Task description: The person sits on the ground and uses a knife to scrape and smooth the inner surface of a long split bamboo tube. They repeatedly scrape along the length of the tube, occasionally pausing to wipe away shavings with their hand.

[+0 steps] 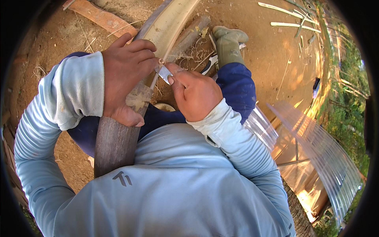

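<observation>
A long piece of wood (115, 146) lies lengthwise over my lap, dark and rounded near my body, pale and hollowed like a trough farther out. My left hand (128, 77) is laid across it, thumb on the dark near part and fingers over the far part, holding it. Closed round a small knife (165, 74), my right hand (193, 89) is close to the left fingertips at the wood's right edge. The short silver blade shows; the handle is hidden in my palm. At the blade a small pale curl of shaving (161, 61) sticks up.
A reddish-brown plank (98, 17) lies on the dirt at the far left. Beyond my right hand are a second tool (210, 64), a short log (193, 35) and my green boot (229, 45). Clear corrugated sheets (316, 146) stand at right; pale strips (292, 25) lie far right.
</observation>
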A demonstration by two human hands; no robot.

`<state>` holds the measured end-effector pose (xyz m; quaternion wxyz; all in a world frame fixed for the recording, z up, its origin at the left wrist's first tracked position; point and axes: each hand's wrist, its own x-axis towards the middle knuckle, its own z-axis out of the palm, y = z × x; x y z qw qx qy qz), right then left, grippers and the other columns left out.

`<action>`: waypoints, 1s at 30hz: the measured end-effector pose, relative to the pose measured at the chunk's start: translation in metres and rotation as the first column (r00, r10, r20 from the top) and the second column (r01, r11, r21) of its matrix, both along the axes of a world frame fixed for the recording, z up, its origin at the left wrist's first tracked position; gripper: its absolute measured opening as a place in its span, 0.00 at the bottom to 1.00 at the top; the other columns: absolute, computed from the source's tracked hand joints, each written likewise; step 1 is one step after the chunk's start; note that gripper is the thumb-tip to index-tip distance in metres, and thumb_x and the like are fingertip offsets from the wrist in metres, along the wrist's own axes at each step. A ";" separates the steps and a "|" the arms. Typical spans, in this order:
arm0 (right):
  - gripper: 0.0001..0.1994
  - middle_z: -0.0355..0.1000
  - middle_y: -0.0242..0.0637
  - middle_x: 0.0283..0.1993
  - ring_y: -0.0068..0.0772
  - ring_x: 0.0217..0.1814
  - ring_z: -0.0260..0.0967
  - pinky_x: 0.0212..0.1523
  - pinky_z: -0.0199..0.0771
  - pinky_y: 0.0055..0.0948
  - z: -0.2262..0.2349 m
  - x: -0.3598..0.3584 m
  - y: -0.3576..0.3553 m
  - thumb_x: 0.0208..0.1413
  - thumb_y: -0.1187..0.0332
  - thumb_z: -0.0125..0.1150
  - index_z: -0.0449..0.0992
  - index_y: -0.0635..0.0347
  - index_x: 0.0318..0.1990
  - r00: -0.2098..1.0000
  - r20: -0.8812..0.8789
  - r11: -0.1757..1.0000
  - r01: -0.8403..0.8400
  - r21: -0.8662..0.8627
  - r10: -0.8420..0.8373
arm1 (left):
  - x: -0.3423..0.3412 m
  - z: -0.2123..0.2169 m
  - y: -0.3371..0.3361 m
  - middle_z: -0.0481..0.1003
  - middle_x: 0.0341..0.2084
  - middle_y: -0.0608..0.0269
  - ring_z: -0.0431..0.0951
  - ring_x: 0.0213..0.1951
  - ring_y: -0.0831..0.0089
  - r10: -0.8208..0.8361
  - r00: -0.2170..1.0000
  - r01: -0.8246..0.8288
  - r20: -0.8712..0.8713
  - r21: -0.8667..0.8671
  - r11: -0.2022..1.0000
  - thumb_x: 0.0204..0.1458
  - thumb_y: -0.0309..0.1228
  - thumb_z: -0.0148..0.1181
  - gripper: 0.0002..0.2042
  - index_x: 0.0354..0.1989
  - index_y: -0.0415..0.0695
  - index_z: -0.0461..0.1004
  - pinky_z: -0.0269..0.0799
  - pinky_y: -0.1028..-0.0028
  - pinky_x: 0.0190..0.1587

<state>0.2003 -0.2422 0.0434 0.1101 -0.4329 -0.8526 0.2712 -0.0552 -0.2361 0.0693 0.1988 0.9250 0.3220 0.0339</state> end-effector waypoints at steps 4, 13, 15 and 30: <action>0.16 0.74 0.47 0.30 0.53 0.32 0.76 0.33 0.77 0.47 -0.001 -0.001 -0.004 0.60 0.68 0.57 0.78 0.49 0.55 1.000 -0.005 1.000 0.020 0.010 -0.020 | 0.000 -0.002 -0.003 0.70 0.56 0.36 0.64 0.65 0.43 -0.001 1.000 0.001 0.024 0.006 1.000 0.33 0.63 0.67 0.48 0.54 0.29 0.71 0.50 0.39 0.69; 0.15 0.75 0.49 0.32 0.54 0.33 0.75 0.34 0.76 0.47 0.003 0.001 -0.010 0.62 0.68 0.56 0.77 0.54 0.55 1.000 -0.007 0.999 0.001 -0.050 -0.002 | -0.001 -0.005 -0.008 0.71 0.54 0.39 0.67 0.63 0.45 0.006 0.998 -0.006 0.056 0.003 1.000 0.34 0.59 0.67 0.45 0.53 0.30 0.72 0.53 0.38 0.68; 0.14 0.77 0.53 0.35 0.58 0.35 0.74 0.36 0.74 0.47 0.009 0.001 -0.011 0.65 0.69 0.54 0.76 0.61 0.55 0.999 0.038 0.994 -0.017 -0.104 0.021 | -0.001 -0.004 -0.008 0.71 0.54 0.40 0.67 0.63 0.45 0.000 0.998 0.000 0.061 -0.005 1.000 0.34 0.59 0.66 0.44 0.53 0.31 0.72 0.53 0.38 0.67; 0.08 0.75 0.46 0.30 0.54 0.29 0.75 0.30 0.76 0.47 0.009 0.005 -0.024 0.59 0.68 0.60 0.79 0.56 0.44 1.000 0.003 0.998 0.002 -0.070 -0.002 | 0.002 0.000 -0.011 0.75 0.48 0.45 0.71 0.59 0.48 0.012 0.993 -0.005 0.113 -0.070 0.998 0.33 0.53 0.69 0.42 0.55 0.33 0.72 0.51 0.41 0.69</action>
